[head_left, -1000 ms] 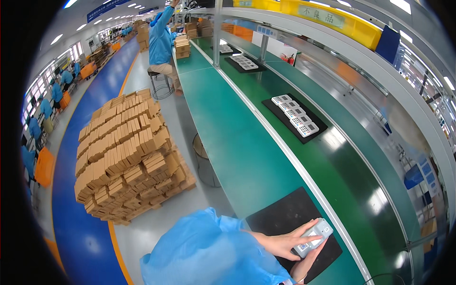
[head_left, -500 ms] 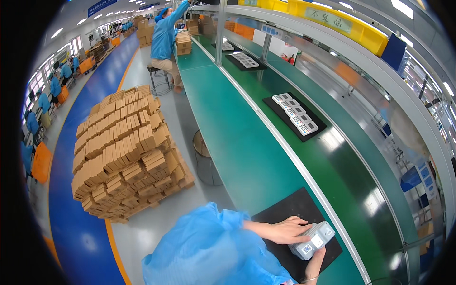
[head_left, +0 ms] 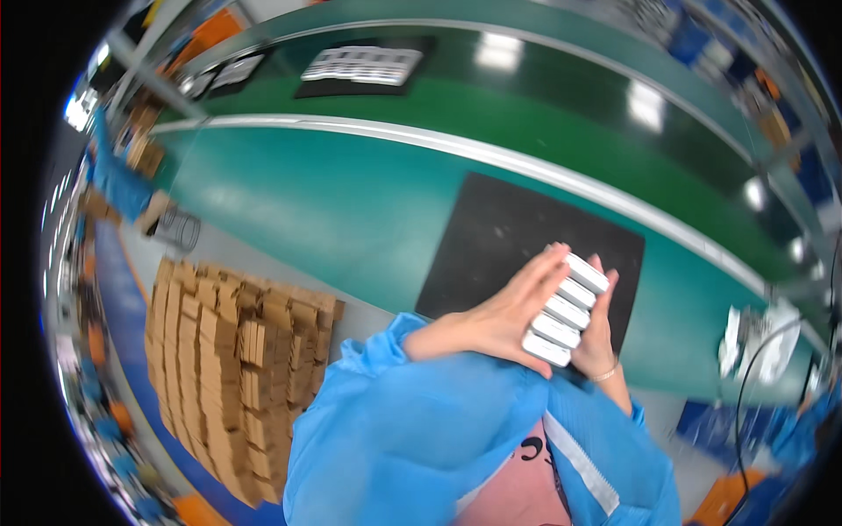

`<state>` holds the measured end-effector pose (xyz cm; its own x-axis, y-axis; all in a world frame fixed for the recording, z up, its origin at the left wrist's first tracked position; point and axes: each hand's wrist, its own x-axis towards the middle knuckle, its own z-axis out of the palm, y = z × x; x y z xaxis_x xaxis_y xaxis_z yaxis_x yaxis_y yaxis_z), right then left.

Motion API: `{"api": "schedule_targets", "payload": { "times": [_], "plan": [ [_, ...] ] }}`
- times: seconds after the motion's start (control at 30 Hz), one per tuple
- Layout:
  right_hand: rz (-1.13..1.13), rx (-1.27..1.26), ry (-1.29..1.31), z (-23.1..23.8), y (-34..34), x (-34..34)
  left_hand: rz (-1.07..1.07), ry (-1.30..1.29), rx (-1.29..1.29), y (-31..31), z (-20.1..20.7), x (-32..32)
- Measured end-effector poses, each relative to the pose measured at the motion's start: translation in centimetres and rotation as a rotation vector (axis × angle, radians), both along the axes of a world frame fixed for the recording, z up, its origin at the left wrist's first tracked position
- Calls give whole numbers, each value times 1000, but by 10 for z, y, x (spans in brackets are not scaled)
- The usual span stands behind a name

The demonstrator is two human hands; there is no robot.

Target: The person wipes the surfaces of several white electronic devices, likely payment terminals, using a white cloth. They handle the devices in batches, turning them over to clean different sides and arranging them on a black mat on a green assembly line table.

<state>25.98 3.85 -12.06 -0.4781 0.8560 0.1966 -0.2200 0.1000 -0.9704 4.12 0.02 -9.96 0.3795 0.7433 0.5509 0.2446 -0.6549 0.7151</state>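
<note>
Between my two palms stands a row of several white handheld devices (head_left: 561, 317), packed side by side with their narrow edges up. My left hand (head_left: 507, 317) presses along the row's left side, its fingers reaching to the far end. Along the other side, my right hand (head_left: 598, 337) closes against the row, its fingers partly hidden behind the devices. A black mat (head_left: 491, 237) lies on the green bench under and beyond my hands. Faces of the devices do not show.
Past a metal rail, the dark green conveyor belt (head_left: 544, 131) carries black mats with more white devices (head_left: 364, 66). Flat cardboard boxes (head_left: 210, 351) are stacked at left. A person in blue (head_left: 118, 180) is at far left. A crumpled white plastic bag (head_left: 772, 351) lies at right near a black cable.
The view has turned right and down toward the bench. Both hands were on a grey-white stack of devices over the mat; they now clasp the row from both sides, closer to my body.
</note>
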Motion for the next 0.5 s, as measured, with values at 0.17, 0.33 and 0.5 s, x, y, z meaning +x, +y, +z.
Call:
{"api": "schedule_targets", "payload": {
  "times": [0.17,0.33,0.5],
  "plan": [
    [-76,734,-614,3,0,5,3,-37,44,-8,-14,8],
    [-75,637,-590,-1,3,5,-46,-89,-169,-8,-18,9],
    [-70,610,-573,-4,7,5,-31,-97,-52,0,-23,10]
  ]
}}
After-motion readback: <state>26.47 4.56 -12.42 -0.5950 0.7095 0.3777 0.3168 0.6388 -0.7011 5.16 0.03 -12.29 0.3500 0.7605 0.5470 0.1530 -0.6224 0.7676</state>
